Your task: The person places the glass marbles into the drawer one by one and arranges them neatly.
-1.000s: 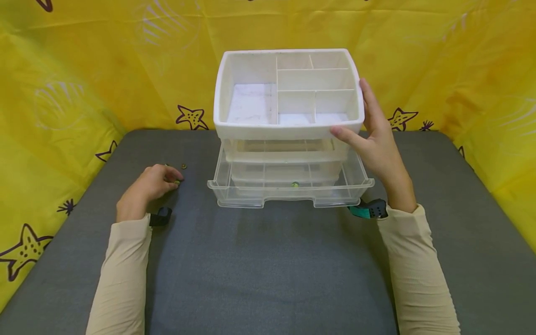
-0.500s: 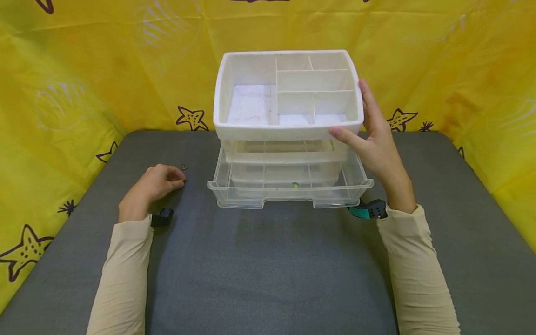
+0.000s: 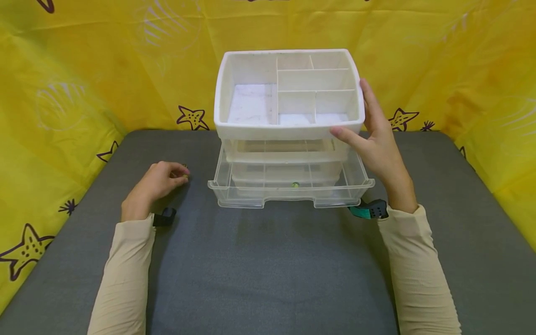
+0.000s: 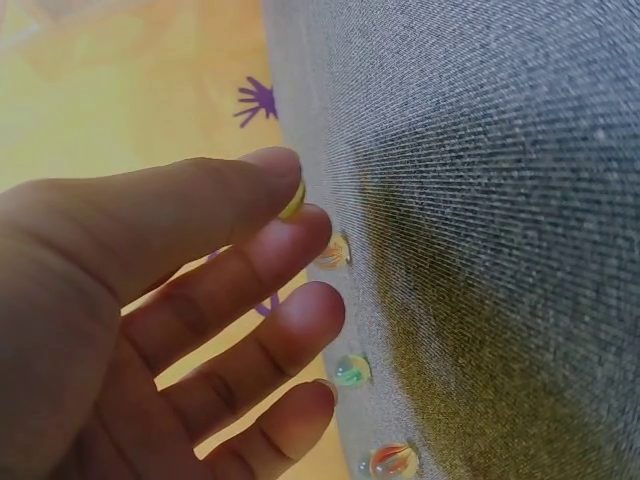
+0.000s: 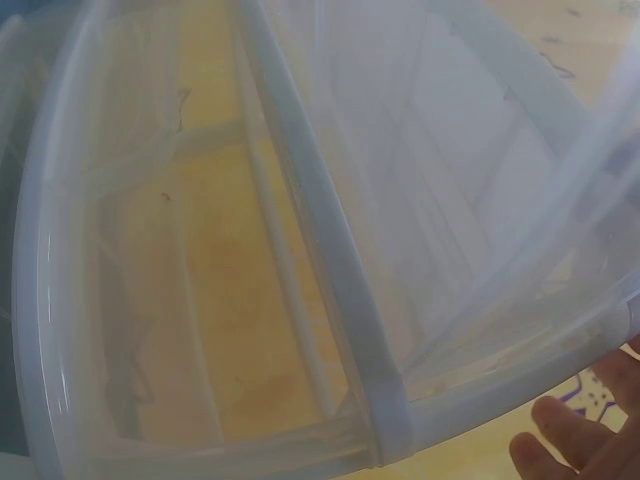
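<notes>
My left hand (image 3: 156, 186) is low over the grey table, left of a white drawer organizer (image 3: 289, 132). In the left wrist view its thumb and index finger pinch a yellowish glass marble (image 4: 293, 203). Beyond the fingertips lie an orange-streaked marble (image 4: 335, 251), a green one (image 4: 352, 371) and a red-streaked one (image 4: 396, 461). My right hand (image 3: 381, 149) grips the organizer's upper right side, thumb on the front rim and fingers along the side. The clear bottom drawer (image 3: 289, 195) is pulled out, and a greenish marble (image 3: 295, 184) shows in it.
The organizer's divided top tray (image 3: 251, 104) has several compartments. A yellow patterned cloth (image 3: 125, 70) hangs behind and at both sides of the grey table (image 3: 259, 270). The pulled-out drawer juts toward the front between my hands.
My left hand has shifted slightly away and to the right along the table, its fingertips now over the spot where a marble showed earlier. My right hand and the organizer stay in place.
</notes>
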